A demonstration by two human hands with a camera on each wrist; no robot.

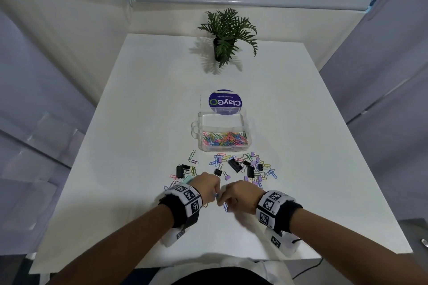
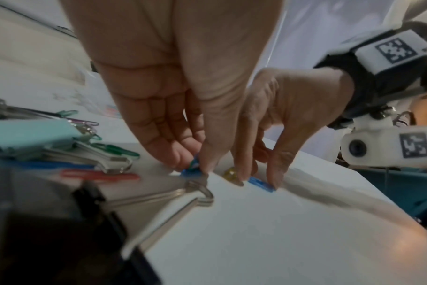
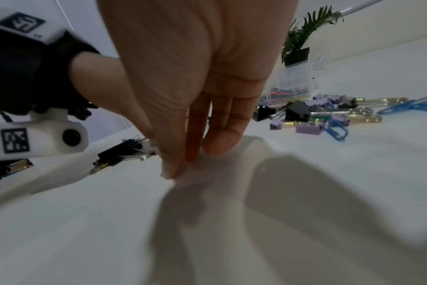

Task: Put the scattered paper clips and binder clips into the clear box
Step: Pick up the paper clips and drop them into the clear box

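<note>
The clear box (image 1: 246, 122) stands mid-table with its lid open and several coloured paper clips (image 1: 223, 139) inside. Loose paper clips and black and purple binder clips (image 1: 243, 166) lie scattered between the box and my hands. My left hand (image 1: 216, 194) (image 2: 195, 165) is low over the table, its fingertips pinching blue and green paper clips (image 2: 192, 168). Right beside it, my right hand (image 1: 223, 201) (image 3: 181, 167) pinches a blue paper clip (image 2: 260, 184) against the tabletop between thumb and fingers. A yellow clip (image 2: 229, 173) lies between the two hands.
A potted plant (image 1: 228, 34) stands at the table's far end. A round blue sticker (image 1: 224, 101) lies behind the box. A mint binder clip (image 2: 29, 135) and black binder clips (image 1: 181, 170) sit left of my left hand. The table's front edge (image 1: 208, 261) is near.
</note>
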